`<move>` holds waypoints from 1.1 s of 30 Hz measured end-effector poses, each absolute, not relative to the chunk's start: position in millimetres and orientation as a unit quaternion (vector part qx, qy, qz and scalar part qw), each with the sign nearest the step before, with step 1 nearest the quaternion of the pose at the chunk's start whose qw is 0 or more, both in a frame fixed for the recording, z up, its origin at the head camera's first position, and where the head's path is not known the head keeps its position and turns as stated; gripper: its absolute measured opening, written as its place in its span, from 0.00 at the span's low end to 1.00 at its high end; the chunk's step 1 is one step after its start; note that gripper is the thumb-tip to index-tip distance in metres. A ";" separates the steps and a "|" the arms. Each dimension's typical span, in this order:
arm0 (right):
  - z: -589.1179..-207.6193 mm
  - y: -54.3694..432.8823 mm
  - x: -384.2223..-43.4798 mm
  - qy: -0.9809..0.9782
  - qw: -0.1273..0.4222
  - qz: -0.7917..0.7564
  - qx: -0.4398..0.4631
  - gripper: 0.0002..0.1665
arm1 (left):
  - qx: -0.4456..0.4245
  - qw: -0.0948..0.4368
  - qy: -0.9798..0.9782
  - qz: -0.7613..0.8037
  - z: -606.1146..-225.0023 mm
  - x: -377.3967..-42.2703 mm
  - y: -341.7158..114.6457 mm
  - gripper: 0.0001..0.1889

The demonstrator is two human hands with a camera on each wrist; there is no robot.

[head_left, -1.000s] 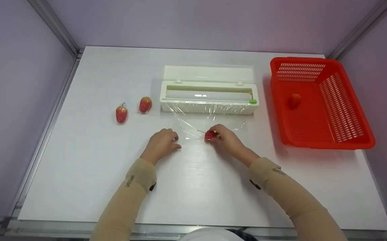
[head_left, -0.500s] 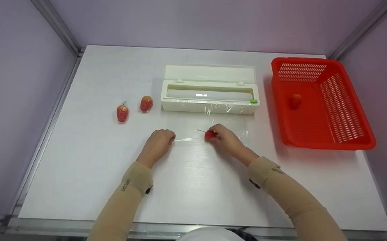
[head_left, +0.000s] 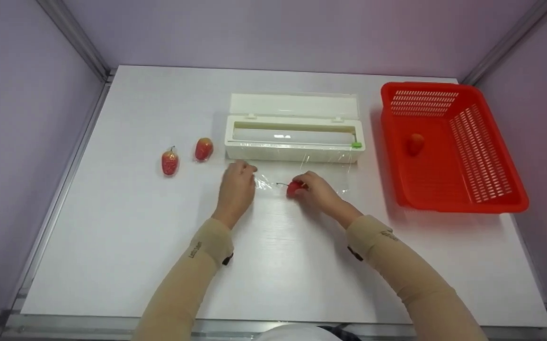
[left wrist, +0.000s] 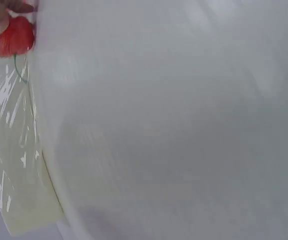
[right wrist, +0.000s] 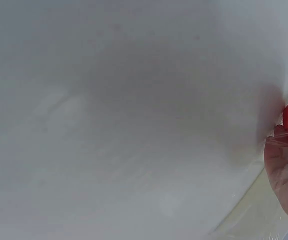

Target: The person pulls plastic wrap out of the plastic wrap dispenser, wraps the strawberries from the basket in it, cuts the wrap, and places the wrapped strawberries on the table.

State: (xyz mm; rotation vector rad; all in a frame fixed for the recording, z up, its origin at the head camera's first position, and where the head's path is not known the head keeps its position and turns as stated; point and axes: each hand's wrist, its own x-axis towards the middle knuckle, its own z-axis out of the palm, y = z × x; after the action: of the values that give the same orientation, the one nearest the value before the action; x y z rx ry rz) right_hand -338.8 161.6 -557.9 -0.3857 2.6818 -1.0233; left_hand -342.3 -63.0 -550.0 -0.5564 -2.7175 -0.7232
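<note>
Left hand (head_left: 237, 192) at left edge of clear, crinkled film (head_left: 265, 183), fingertips mostly cropped in left wrist view, can't tell if pinching; then smooth, thin-stemmed red fruit (head_left: 293, 190), right side hidden by right hand (head_left: 320, 192), thumb and fingers clamped on it.
</note>
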 end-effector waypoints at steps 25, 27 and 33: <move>-549.5 235.7 -302.9 0.944 0.095 -0.315 -0.012 0.09 | -0.288 0.009 -0.944 -0.162 -567.9 -347.9 13.4 0.13; -550.4 243.9 -298.4 0.933 0.073 -0.351 0.011 0.06 | -0.285 0.001 -0.945 -0.161 -569.0 -348.1 14.7 0.14; -554.4 251.4 -296.5 0.859 0.048 -0.502 0.092 0.06 | -0.281 -0.015 -0.946 -0.161 -570.3 -348.2 16.4 0.17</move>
State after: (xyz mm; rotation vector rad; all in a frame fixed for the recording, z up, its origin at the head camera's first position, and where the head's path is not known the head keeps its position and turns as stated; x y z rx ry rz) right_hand -296.5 251.4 -554.4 0.2801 2.6194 -1.5301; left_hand -348.2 16.4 -570.3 -0.8905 -3.0010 -0.5095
